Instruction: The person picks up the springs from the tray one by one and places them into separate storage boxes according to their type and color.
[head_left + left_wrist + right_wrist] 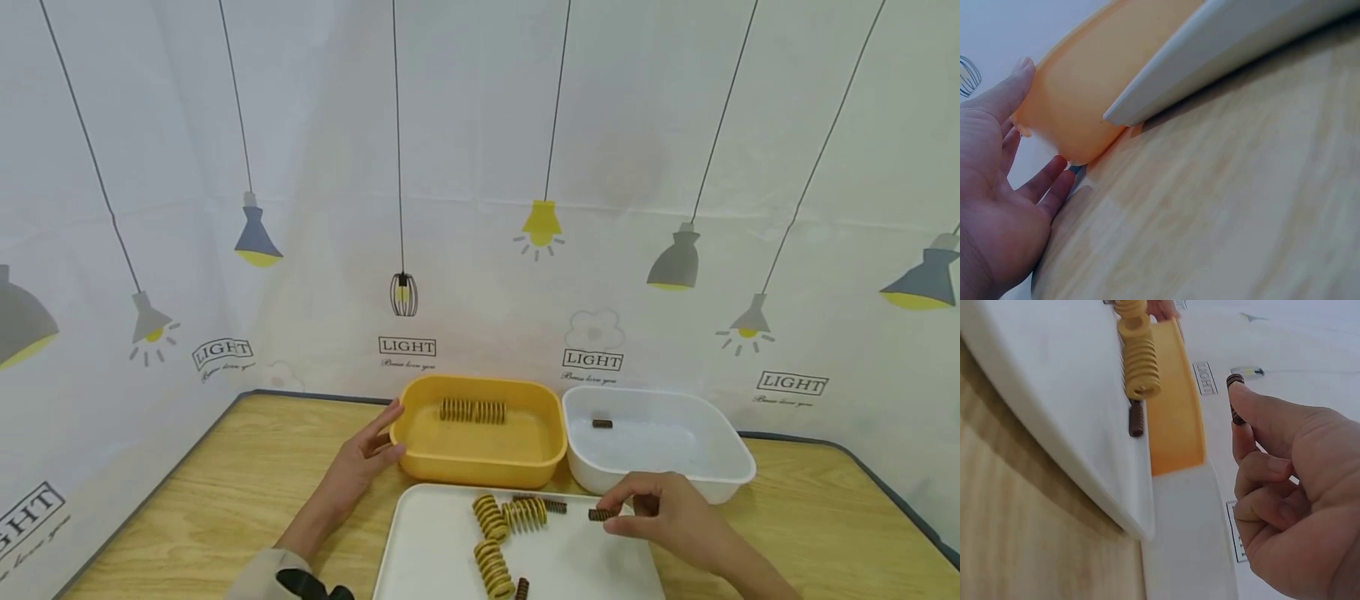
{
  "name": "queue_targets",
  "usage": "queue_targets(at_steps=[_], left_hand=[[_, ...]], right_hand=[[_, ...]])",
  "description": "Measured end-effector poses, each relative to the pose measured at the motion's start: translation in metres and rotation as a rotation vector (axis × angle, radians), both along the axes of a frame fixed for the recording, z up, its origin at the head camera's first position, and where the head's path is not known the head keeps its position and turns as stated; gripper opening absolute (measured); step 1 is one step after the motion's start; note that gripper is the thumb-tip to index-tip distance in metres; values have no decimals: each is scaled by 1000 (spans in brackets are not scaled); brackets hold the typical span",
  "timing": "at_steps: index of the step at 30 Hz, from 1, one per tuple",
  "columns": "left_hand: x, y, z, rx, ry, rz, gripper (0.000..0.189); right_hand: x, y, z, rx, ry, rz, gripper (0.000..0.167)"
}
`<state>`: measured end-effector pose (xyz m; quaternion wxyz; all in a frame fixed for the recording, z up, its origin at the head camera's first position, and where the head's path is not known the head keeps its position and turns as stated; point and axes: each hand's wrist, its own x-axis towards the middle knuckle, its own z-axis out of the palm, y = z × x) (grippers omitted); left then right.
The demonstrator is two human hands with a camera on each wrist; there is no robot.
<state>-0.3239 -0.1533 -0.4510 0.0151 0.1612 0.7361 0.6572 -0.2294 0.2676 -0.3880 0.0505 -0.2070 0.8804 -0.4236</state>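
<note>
My right hand (675, 517) pinches a small dark brown coil spring (600, 515) between thumb and forefinger, above the right part of a white tray (585, 558); the right wrist view shows the spring (1235, 380) in the fingertips. My left hand (352, 471) touches the left side of a yellow bin (480, 473), its fingers spread along the wall, as the left wrist view also shows. Two large yellow springs (491, 412) lie in that bin. On the tray are three yellow springs (492, 569) and some small dark springs (555, 506), partly hidden.
Right of the yellow bin stands a white bin (738, 475) with one small dark spring (602, 424) inside. Both bins sit behind the tray on a wood-grain table (187, 517). A white curtain (480, 125) printed with lamps hangs behind the table.
</note>
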Motion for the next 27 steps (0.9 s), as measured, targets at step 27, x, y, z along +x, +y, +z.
queue_targets(at_steps=[27], left_hand=[[-1, 1, 0, 23, 3, 5, 56]], right_hand=[[-57, 53, 9, 61, 45, -168, 24]])
